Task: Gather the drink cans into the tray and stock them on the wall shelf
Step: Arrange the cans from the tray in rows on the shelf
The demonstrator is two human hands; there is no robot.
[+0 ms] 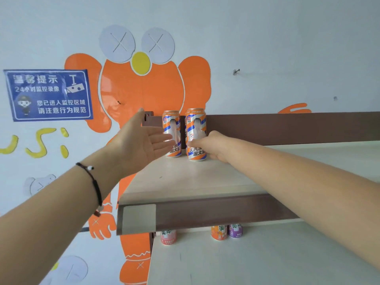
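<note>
Two tall orange, white and blue drink cans stand upright side by side at the back left of the upper wall shelf [185, 179]. My right hand [213, 146] grips the right can [195, 124] low down from its right side. My left hand [141, 142] is spread open, palm up, with its straight fingertips in front of the left can [171, 124]; contact is unclear. On the lower shelf [246, 258] stand a pink can [168, 237], an orange can [219, 233] and a purple can [236, 231], their tops hidden by the upper shelf.
The upper shelf has a brown back rail [287, 126] and a brown front lip [205, 212]. The wall carries an orange cartoon figure [141, 89] and a blue notice sign [48, 94] at left. No tray is in view.
</note>
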